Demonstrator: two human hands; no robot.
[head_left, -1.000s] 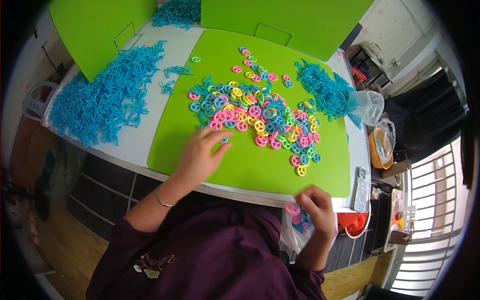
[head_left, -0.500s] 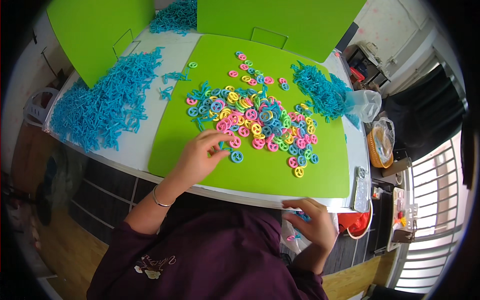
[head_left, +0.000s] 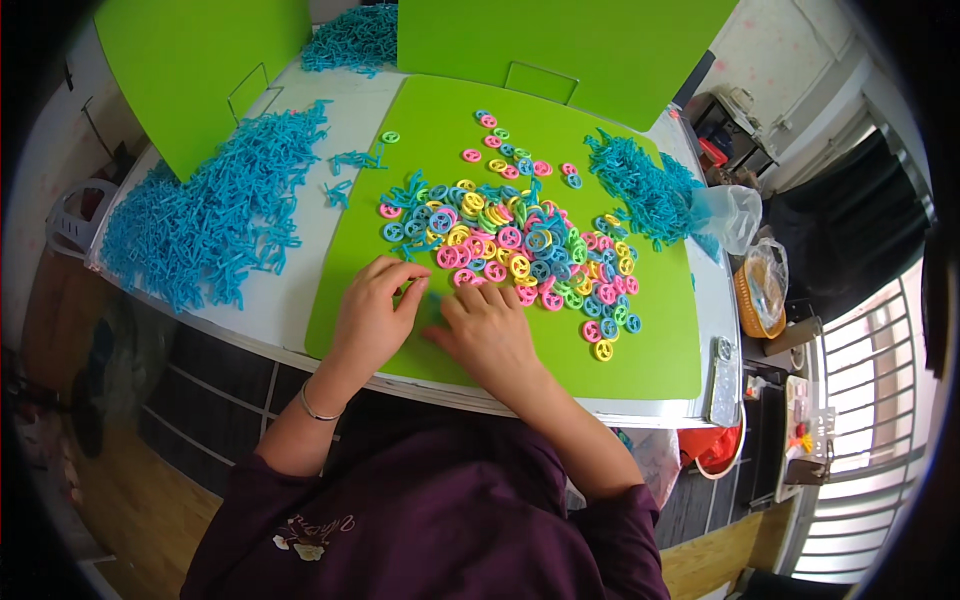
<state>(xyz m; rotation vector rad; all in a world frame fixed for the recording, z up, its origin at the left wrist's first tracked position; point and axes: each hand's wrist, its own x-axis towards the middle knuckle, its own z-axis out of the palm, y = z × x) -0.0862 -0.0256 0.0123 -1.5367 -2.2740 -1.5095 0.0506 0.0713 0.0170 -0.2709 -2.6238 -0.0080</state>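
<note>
My left hand (head_left: 378,308) is over the near left part of the green board (head_left: 640,374), its thumb and index finger curled toward each other. Close beside it, my right hand (head_left: 490,332) bends its fingers down toward the board. Between the two hands is a small blurred teal piece (head_left: 435,297); which fingers have it, I cannot make out. Just beyond my fingertips spreads a heap of small plastic wheel-shaped rings (head_left: 519,265) in pink, yellow, blue and green, with a few teal pieces among them.
A big pile of teal plastic pieces (head_left: 215,215) covers the table's left side. Another teal pile (head_left: 645,190) spills from a clear bag (head_left: 730,215) at right. Green panels (head_left: 560,45) stand at the back. A phone-like object (head_left: 722,385) lies at the right edge.
My right hand has come up from below the table edge to meet the left hand over the board. The blue ring near my left fingers no longer shows.
</note>
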